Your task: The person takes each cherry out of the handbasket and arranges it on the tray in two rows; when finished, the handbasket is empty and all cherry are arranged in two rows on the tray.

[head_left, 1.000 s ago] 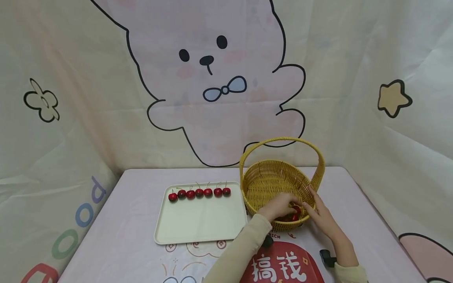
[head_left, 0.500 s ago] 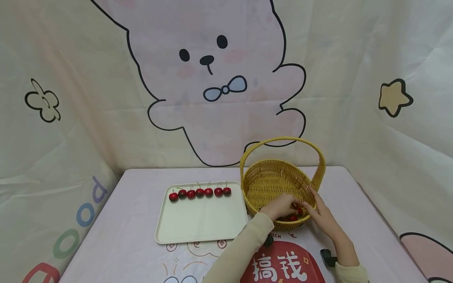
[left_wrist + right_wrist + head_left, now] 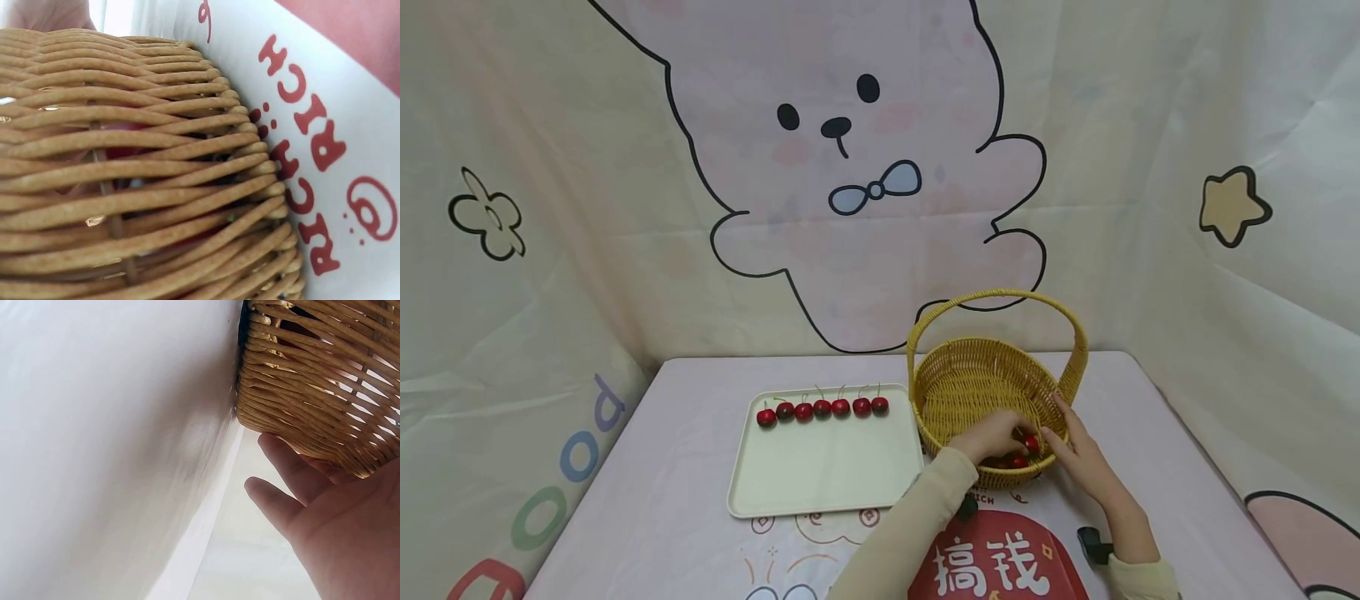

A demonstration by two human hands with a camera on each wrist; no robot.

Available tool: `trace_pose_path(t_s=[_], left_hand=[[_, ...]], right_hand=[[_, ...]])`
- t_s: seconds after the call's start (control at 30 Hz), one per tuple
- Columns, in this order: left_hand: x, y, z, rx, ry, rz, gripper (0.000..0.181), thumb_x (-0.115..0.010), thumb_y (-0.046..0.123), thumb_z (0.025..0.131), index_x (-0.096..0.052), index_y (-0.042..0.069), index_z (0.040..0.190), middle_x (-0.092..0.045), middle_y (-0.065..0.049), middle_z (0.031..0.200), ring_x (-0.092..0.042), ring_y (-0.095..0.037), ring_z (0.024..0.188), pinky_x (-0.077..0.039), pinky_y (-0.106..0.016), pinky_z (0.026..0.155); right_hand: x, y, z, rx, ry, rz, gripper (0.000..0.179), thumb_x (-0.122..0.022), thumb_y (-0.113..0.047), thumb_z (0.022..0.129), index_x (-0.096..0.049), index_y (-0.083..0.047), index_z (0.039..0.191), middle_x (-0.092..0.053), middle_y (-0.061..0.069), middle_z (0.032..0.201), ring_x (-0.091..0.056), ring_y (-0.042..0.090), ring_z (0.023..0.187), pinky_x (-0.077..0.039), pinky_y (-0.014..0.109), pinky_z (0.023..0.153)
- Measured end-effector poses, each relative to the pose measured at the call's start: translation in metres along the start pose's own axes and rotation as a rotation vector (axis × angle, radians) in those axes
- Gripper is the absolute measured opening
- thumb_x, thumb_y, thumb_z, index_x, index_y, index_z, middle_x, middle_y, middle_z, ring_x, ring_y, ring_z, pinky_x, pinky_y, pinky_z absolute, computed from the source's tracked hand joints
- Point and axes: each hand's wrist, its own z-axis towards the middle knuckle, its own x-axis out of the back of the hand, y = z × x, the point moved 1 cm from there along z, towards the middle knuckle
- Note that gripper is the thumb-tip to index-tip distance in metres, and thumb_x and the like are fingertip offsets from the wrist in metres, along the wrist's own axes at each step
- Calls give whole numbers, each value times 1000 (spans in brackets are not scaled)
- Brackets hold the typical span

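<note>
1. The left hand (image 3: 996,433) reaches over the near rim into the basket (image 3: 977,367), palm down, fingers bent toward the bottom. Its fingertips are mostly out of sight, so I cannot tell how far apart they are or whether they have hold of a cherry.
2. The right hand (image 3: 1082,458) is at the basket's right side, fingers extended and spread, touching the weave and rim; it lifts nothing. The right wrist view shows two of its fingers straight, tips free or just against the wicker.
3. Inside the basket, near the left fingers and close to the near wall, lie red cherries (image 3: 1032,444); at least two show. Darker shapes beside them are shadowed and partly covered by the left hand, so their number cannot be told.
4. The handle (image 3: 1000,294) arches over the basket.
5. In the left wrist view, the wicker fills most of the frame; red and dark patches behind its gaps are too broken up to identify. Part of a hand, blurred, is cut off at the top left.
6. Just left of the basket, the tray (image 3: 827,475) holds seven cherries (image 3: 822,409) in a row along its far edge, stems mostly upward.
7. Both stand on the table (image 3: 662,500); the sleeve (image 3: 902,533) hides part of its red print (image 3: 1000,550), which the lower edge crops.
</note>
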Motion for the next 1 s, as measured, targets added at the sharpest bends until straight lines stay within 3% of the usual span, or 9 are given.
trace_pose_path(t_s=[0.13,0.4,1.0], left_hand=[[0,-1,2,16,33,-29,35,-68,16,84,-64,17,118,-66,8,107,-59,1,92,-44,-9,74],[3,-5,2,-28,137,-29,35,-66,21,85,-63,15,119,-64,6,111,-58,0,97,-44,-9,79],[14,3,-9,-79,426,-116,36,-67,30,84,-64,16,117,-56,5,106,-55,-4,97,-43,-11,82]], right_hand=[[0,0,0,0,2,0,69,-45,-36,97,-8,-12,150,-12,29,149,-17,54,131,-22,72,95],[-1,0,0,-11,0,1,69,-45,-36,97,-8,-12,150,-12,28,150,-16,54,132,-22,72,96],[-1,-2,0,-9,-3,0,69,-43,-37,97,-8,-11,150,-13,29,149,-19,54,131,-24,72,95]])
